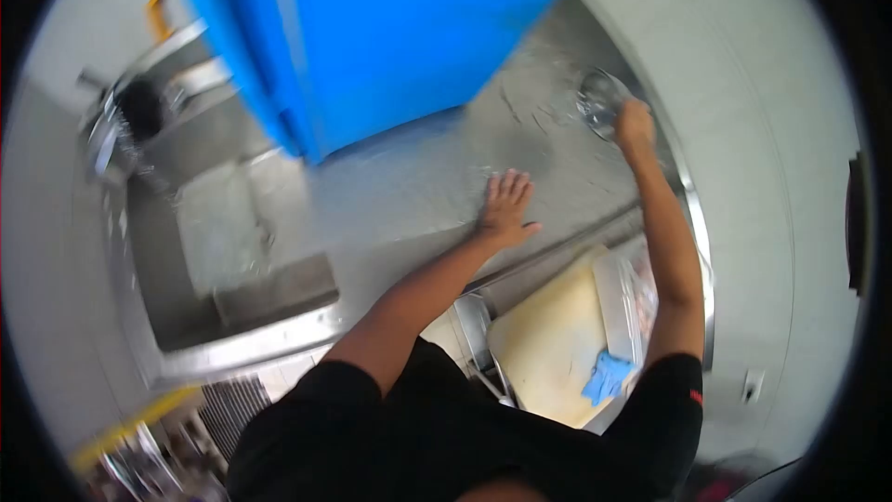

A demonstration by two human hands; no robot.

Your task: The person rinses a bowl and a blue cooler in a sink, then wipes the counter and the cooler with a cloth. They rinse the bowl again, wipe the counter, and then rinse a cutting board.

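Note:
My left hand (506,210) lies flat on the wet steel counter (409,191), palm down with the fingers spread, and holds nothing. Farther out, by the counter's right edge, my right hand (635,126) is closed on the near side of a small shiny round bowl (597,100). Motion blur hides whether the bowl is metal or clear plastic. A large blue box (409,28) stands on the counter beyond my left hand, apart from both hands. Water streaks show on the steel around the bowl.
To the left is a steel sink (167,260) with a faucet (104,144) at its far left corner. Below the counter, at right, are a pale cutting board (548,339), a clear lidded container (621,302) and a blue cloth or glove (608,377). A wall runs along the right.

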